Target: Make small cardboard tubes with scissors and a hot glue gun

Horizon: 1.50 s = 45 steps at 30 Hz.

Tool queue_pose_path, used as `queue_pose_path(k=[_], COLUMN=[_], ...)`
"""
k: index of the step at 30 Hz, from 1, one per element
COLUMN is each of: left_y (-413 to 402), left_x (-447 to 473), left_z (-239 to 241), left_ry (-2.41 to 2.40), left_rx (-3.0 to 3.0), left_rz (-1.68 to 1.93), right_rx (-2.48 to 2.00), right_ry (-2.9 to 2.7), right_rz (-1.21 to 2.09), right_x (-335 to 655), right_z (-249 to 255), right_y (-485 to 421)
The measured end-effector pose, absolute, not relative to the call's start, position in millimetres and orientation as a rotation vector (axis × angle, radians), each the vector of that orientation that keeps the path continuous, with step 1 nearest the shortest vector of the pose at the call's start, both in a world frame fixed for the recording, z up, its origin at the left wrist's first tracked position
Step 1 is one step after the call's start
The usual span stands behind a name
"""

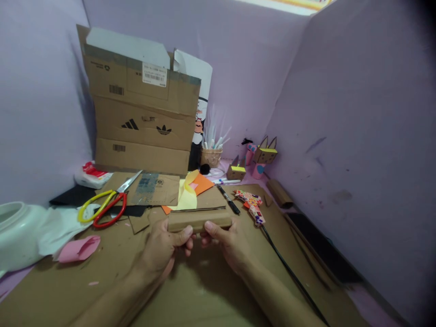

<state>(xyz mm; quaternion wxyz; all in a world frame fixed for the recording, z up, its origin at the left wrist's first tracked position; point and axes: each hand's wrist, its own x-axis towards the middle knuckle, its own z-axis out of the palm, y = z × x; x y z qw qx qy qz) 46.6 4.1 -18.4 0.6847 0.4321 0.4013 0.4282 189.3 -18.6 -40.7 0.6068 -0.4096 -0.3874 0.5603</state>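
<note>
Both hands hold a folded brown cardboard piece (199,221) upright above the cardboard-covered table (102,272). My left hand (163,247) pinches its lower left edge, thumb on the near face. My right hand (225,243) grips the lower right part, thumb also on the near face. A thin dark strip runs along the cardboard sheet just behind the piece.
Scissors with yellow and red handles (105,206) lie at the left near a pink paper scrap (78,249) and a white jar (13,231). Large cardboard boxes (143,118) stand at the back. A patterned glue gun (252,204), a black pen (229,200) and small cardboard figures (264,152) sit to the right.
</note>
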Motion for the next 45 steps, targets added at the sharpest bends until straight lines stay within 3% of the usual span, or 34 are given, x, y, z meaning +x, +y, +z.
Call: queue_pose_path(k=[10,36,45], left_y=[10,19,17], left_x=[39,32,35], left_z=[-22,-26,-20], left_ry=[0.931,1.048,1.01], left_rx=[1.042,1.28,1.333], left_rz=[1.026,1.144,1.061], right_rx=[-1.044,-1.081,-1.031], right_ry=[-0.899,-0.854,-0.822], right_rz=[1.394,1.153,1.266], right_x=[199,196,195], right_z=[-33,-35,-36], right_y=[-13,-11,-11])
